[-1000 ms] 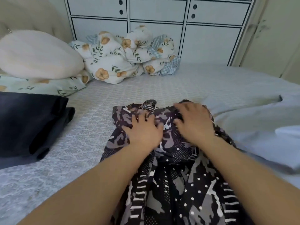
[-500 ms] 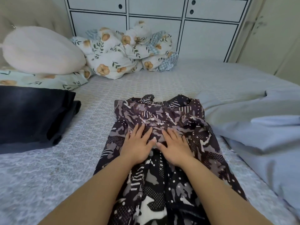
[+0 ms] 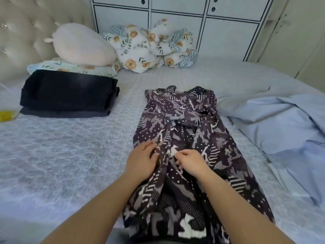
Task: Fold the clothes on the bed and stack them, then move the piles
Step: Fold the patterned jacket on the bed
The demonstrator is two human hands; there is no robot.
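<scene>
1. Here the left hand [image 3: 142,160] lies flat, fingers relaxed, on the dress [image 3: 184,155]; the right hand [image 3: 190,162] curls its fingers, seemingly pinching a central fold, though blur leaves that unsure.
2. The dress lies lengthwise on the bed [image 3: 70,155], narrowed, collar farthest away.
3. Likely step: smoothing the long fold before folding crosswise.
4. Next calls for lifting the hem toward the collar, keeping the edges aligned.
5. A dark pile [image 3: 66,94] waits to the left; a blue sheet [image 3: 281,129] lies just to the right.
</scene>
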